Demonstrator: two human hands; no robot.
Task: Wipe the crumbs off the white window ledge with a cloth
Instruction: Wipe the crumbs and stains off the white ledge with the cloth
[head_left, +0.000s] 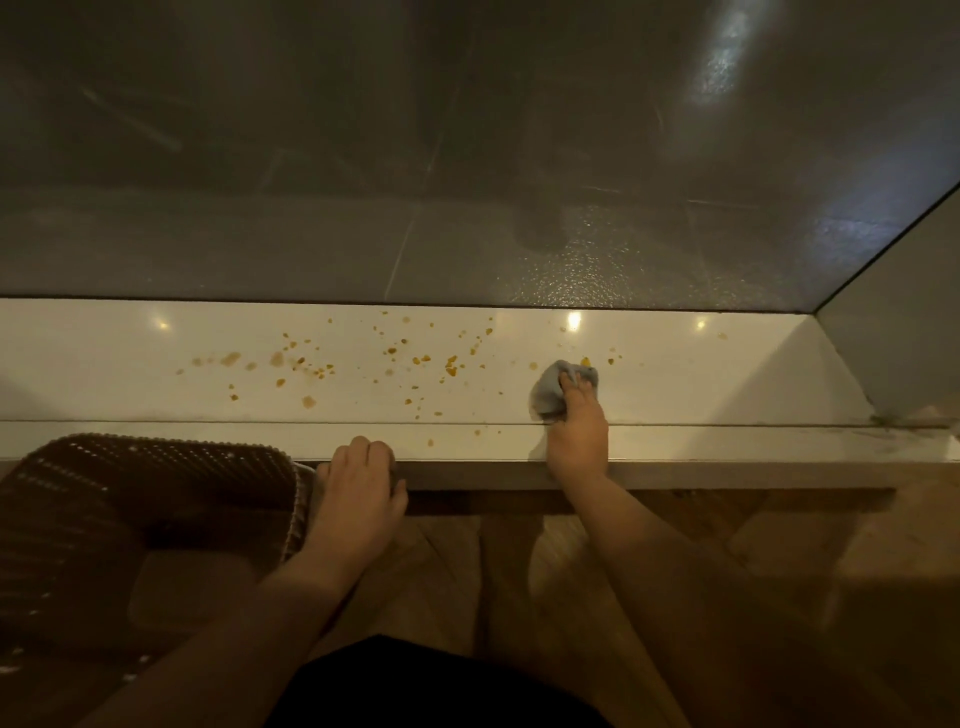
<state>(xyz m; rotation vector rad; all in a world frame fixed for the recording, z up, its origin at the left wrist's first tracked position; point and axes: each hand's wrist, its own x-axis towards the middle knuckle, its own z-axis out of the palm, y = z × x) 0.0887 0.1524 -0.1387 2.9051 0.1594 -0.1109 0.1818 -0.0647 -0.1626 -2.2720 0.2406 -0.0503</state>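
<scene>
The white window ledge (130, 358) runs across the middle of the view. Orange-brown crumbs (322, 366) lie scattered over its centre, with a few more near the right hand. My right hand (576, 431) grips a bunched grey-blue cloth (550, 389) and holds it down on the ledge, right of most crumbs. My left hand (358, 483) is at the ledge's front edge, fingers curled against it, next to the rim of a brown basket (171, 447). What the left fingers hold, if anything, is hidden.
The brown woven basket sits below the ledge at the left. Dark window glass (467, 156) rises behind the ledge, and a side wall (893, 332) closes the ledge at the right. Wooden floor (519, 571) lies below.
</scene>
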